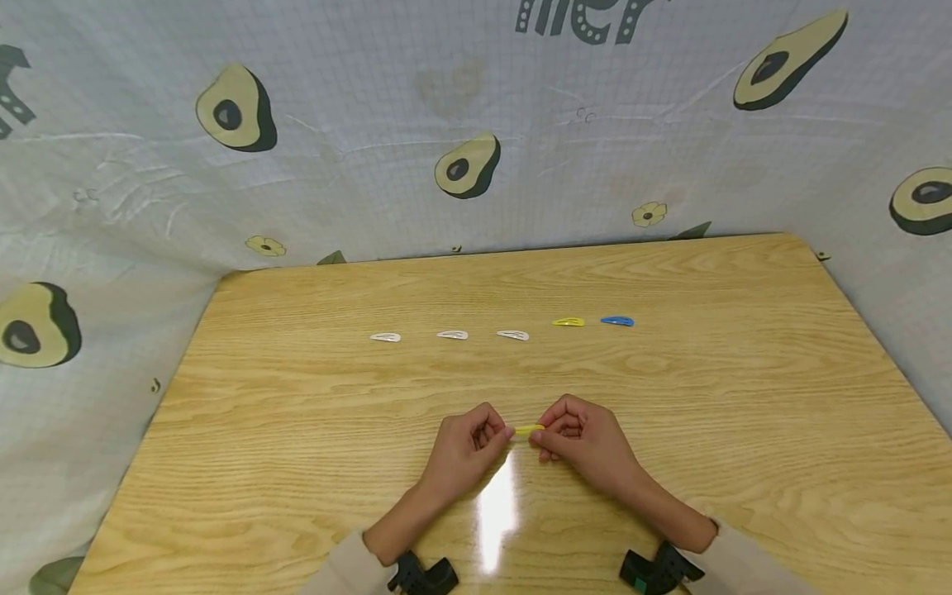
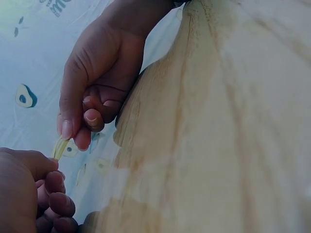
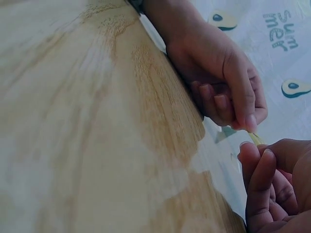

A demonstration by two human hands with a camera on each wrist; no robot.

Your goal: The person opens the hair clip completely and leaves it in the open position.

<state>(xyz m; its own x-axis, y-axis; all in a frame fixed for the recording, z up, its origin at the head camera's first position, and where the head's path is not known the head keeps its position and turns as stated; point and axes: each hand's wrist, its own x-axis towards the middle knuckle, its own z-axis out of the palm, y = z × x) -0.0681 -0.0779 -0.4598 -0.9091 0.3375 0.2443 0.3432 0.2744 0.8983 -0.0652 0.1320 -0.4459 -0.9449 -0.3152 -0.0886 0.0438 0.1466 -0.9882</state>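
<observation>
Between both hands, above the near middle of the table, is a yellow hair clip (image 1: 527,430). My left hand (image 1: 463,450) pinches its left end between thumb and forefinger. The right hand (image 1: 591,442) pinches the other end, other fingers curled in. In the left wrist view the yellow hair clip (image 2: 60,148) bridges the two sets of fingertips. The right wrist view shows a short piece of the clip (image 3: 256,139); its ends are hidden by the fingers.
Farther back on the wooden table (image 1: 297,413) lies a row of hair clips: white ones at left (image 1: 386,337), middle (image 1: 453,335) and right (image 1: 513,335), then a yellow one (image 1: 568,322) and a blue one (image 1: 617,321). An avocado-print sheet (image 1: 357,99) hangs behind.
</observation>
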